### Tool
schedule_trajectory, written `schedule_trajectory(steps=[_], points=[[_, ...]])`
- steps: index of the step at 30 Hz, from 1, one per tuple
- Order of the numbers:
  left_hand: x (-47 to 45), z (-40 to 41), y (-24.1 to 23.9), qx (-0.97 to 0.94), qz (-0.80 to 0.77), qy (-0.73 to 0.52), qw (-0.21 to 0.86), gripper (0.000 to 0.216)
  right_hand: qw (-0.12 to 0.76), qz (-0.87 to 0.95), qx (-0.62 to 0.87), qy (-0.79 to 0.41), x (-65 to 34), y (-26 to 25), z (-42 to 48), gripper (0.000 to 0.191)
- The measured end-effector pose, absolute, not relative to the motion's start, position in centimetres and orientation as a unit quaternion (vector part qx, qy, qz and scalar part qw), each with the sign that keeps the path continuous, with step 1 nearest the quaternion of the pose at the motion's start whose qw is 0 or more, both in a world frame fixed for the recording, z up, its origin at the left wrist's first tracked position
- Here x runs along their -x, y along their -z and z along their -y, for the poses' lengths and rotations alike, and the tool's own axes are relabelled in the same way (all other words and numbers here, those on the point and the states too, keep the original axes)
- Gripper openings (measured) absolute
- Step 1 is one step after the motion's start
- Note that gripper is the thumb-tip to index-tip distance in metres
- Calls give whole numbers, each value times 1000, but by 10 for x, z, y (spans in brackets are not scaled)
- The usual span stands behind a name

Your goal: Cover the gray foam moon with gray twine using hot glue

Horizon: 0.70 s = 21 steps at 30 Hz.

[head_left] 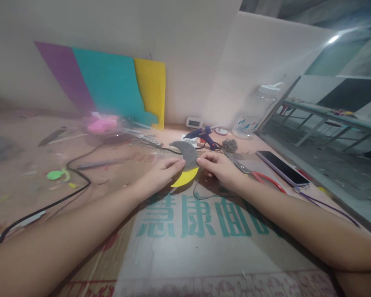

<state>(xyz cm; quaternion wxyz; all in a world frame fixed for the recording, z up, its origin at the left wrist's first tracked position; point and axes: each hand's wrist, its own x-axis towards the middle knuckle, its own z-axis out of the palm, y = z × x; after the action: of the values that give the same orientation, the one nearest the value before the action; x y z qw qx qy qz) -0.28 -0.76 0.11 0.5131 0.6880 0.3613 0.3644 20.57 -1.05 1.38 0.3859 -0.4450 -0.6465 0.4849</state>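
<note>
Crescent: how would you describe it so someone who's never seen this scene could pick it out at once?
Find the big teal lettering. Just beyond it, the left grip and right grip hold the crescent between them. Its gray, stranded upper part and plain yellow lower part set it apart from the blue glue gun behind.

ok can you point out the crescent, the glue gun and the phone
Crescent [190, 158]: head view, on its grey-wrapped part
Glue gun [203, 133]: head view, on its blue body
Phone [282, 168]: head view, on its dark screen
</note>
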Motion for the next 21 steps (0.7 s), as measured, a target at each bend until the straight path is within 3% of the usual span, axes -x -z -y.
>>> schedule_trajectory(steps=[5,9,15,21], points=[[1,6,1,-674,-425,-359,486,37,355,662,469,-464,-202,-16,15,45],[1,7,0,-654,-453,-374,476,33,388,680,438,-441,-205,-14,11,52],[1,7,-4,-658,-466,-390,446,31,336,719,446,-413,-207,-17,9,33],[0,5,2,-665,-451,-380,458,31,347,701,461,-418,-206,-16,10,32]])
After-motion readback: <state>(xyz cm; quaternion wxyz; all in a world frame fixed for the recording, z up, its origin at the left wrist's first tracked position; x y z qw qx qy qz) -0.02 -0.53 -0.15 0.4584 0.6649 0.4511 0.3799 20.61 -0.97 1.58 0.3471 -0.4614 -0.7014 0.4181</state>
